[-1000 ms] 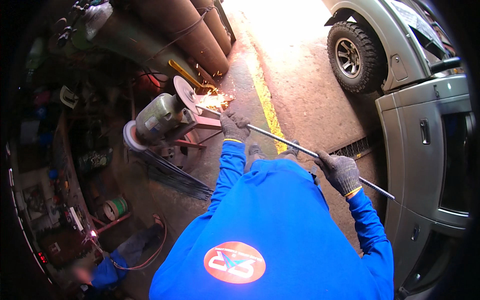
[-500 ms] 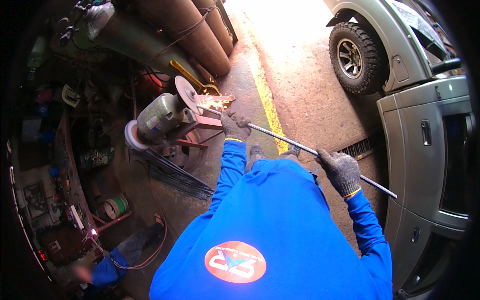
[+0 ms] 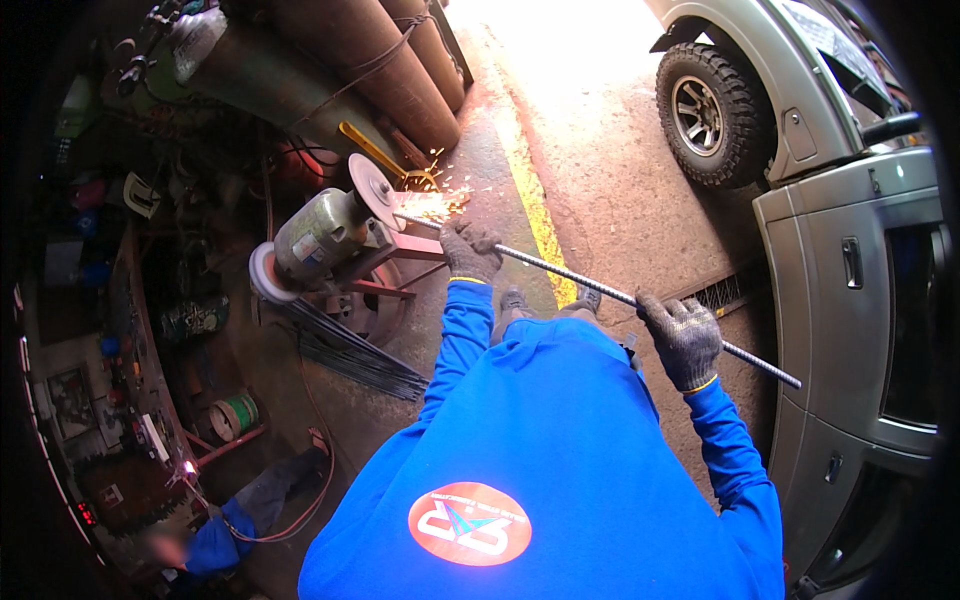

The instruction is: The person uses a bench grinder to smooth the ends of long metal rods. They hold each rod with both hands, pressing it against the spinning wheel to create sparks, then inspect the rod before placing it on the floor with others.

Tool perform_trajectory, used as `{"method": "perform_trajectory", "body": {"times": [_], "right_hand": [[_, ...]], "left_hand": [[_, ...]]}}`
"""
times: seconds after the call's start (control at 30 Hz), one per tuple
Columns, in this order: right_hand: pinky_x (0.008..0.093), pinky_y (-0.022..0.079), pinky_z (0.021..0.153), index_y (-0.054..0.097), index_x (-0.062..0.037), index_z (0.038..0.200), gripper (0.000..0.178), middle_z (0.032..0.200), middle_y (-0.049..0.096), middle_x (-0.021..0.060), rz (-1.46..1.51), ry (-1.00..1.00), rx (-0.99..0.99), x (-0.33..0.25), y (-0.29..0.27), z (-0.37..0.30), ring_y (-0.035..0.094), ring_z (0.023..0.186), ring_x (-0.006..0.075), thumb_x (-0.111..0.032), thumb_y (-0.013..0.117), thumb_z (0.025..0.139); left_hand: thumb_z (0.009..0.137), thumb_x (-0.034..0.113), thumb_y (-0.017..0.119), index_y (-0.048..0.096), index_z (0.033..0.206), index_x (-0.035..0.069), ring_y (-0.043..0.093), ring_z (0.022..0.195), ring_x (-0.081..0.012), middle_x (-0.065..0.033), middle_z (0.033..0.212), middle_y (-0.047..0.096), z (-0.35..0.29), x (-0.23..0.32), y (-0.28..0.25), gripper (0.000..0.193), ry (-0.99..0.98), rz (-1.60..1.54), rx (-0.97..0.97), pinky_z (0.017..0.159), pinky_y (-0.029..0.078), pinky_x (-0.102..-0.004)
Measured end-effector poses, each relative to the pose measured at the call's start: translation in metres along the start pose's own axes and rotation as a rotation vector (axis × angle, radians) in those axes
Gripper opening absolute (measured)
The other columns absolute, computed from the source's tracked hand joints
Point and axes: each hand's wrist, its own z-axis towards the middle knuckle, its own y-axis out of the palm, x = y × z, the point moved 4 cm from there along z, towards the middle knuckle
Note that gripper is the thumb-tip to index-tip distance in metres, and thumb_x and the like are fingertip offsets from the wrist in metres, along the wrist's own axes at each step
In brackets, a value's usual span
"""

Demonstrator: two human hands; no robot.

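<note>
A long ribbed steel rod (image 3: 570,274) slants across in front of me, its far left end against the grinding wheel (image 3: 375,188) of a bench grinder (image 3: 322,240). Bright sparks (image 3: 435,203) spray off that contact. My left hand (image 3: 471,251), in a dark grey work glove, is closed round the rod close to the wheel. Further along, my gloved right hand (image 3: 682,340) grips it near the other end, which sticks out past my fingers. A second wheel (image 3: 270,271) sits on the grinder's near side. The rod's ground tip is partly lost in the sparks.
A silver vehicle (image 3: 835,250) with a chunky tyre (image 3: 714,115) stands close on the right. Gas cylinders (image 3: 370,60) are at the far left, behind the grinder stand (image 3: 380,272). Several dark metal bars (image 3: 355,350) lie below it. Lower left, a person (image 3: 235,520) works beside a bright flame.
The sparks spread wider and higher. My right hand and the rod's free end have shifted very slightly; both hands keep their grip.
</note>
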Motion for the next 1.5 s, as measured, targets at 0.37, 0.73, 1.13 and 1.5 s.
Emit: {"method": "perform_trajectory", "body": {"times": [0.37,0.73,1.13,1.5], "right_hand": [[0.0333,0.046,0.049,0.07,-0.0116,0.095,0.04,0.059,0.053,0.0051,0.446,0.44,-0.764,0.043,0.052,-0.003,0.054,0.05,0.018,-0.051,0.061,0.091],[0.0462,0.052,0.08,0.072,-0.0026,0.096,0.048,0.09,0.071,0.0205,0.791,0.4,-0.781,0.04,0.068,-0.006,0.068,0.088,0.0379,-0.045,0.05,0.099],[0.0444,0.046,0.056,0.066,-0.0133,0.094,0.019,0.071,0.062,0.0088,0.116,0.047,0.062,0.026,0.042,-0.013,0.061,0.063,0.0307,-0.027,0.074,0.082],[0.0265,0.054,0.078,0.07,0.0024,0.106,0.021,0.094,0.072,0.0055,1.226,0.736,-0.307,0.153,0.206,-0.121,0.065,0.086,0.0114,-0.006,0.074,0.087]], "left_hand": [[0.096,0.036,0.049,0.031,0.053,0.022,0.022,0.032,-0.0129,0.0056,0.043,0.025,-0.005,-0.018,0.004,0.049,0.006,0.068,0.14,0.036,0.027,-0.0284],[0.095,0.034,0.05,0.027,0.054,0.024,0.019,0.031,-0.0126,0.0066,0.042,0.021,0.016,-0.007,-0.025,0.048,-0.005,0.113,0.065,0.033,0.022,-0.0282],[0.099,0.03,0.049,0.033,0.058,0.021,0.029,0.037,-0.0079,0.0066,0.046,0.031,-0.001,-0.009,0.004,0.046,-0.099,-0.045,-0.38,0.04,0.033,-0.0266],[0.102,0.029,0.056,0.059,0.098,0.003,0.065,0.085,-0.0179,-0.0071,0.088,0.065,-0.099,-0.147,0.108,0.026,0.018,0.946,-0.607,0.084,0.055,-0.036]]}}
